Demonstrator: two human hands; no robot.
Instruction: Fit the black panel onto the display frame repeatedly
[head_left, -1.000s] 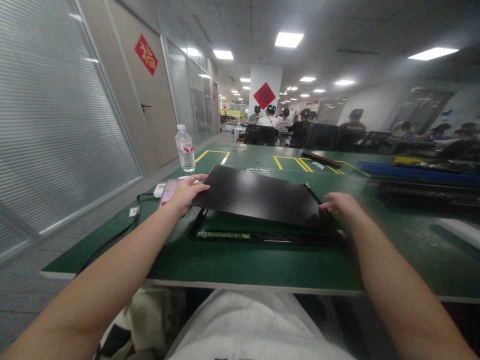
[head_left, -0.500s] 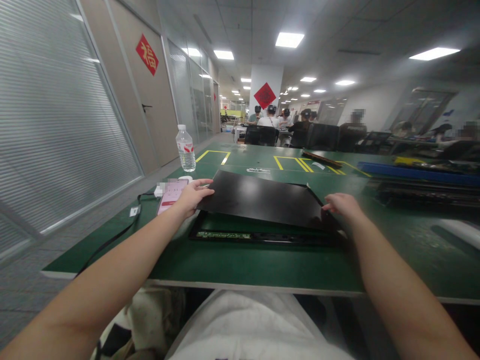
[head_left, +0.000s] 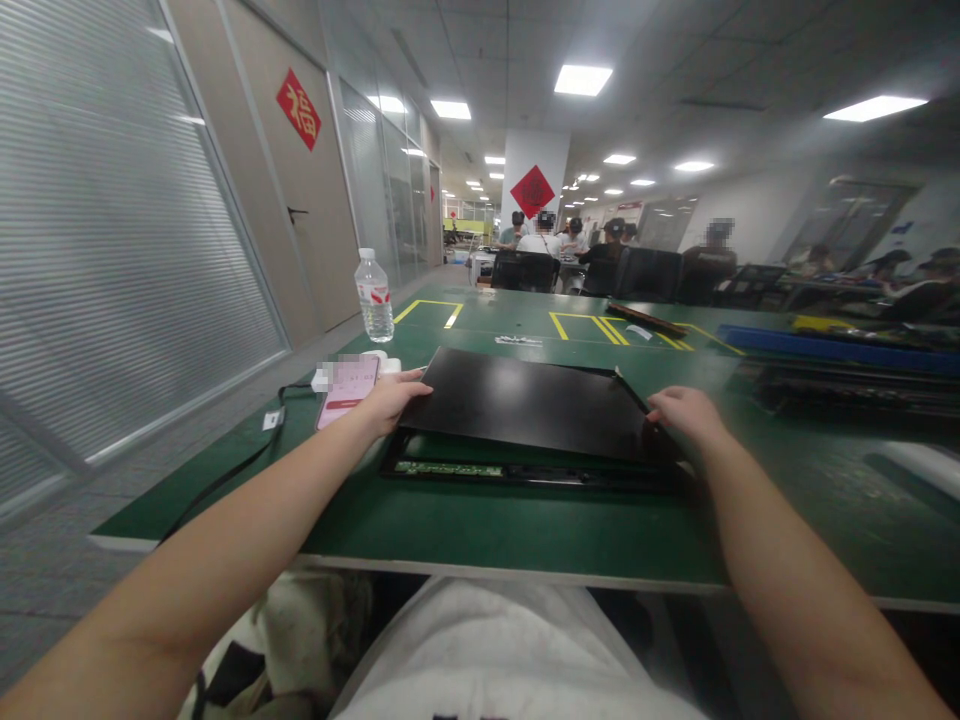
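Observation:
A thin, glossy black panel lies tilted over a black frame on the green table. Along the frame's near side shows a strip of green circuit board. My left hand grips the panel's left edge, thumb on top and the other fingers partly hidden. My right hand is closed at the right edge, its fingertips by the corner of panel and frame; whether it pinches the panel or the frame cannot be made out.
A phone lies left of the panel, with a cable nearby. Behind stands a water bottle. Dark strips and a blue bar are stacked at right. Yellow tape marks the far tabletop. Several people sit beyond.
The panel's left side has sunk slightly toward the frame. My left hand's fingers have drawn closer together on its edge. My right hand has barely moved.

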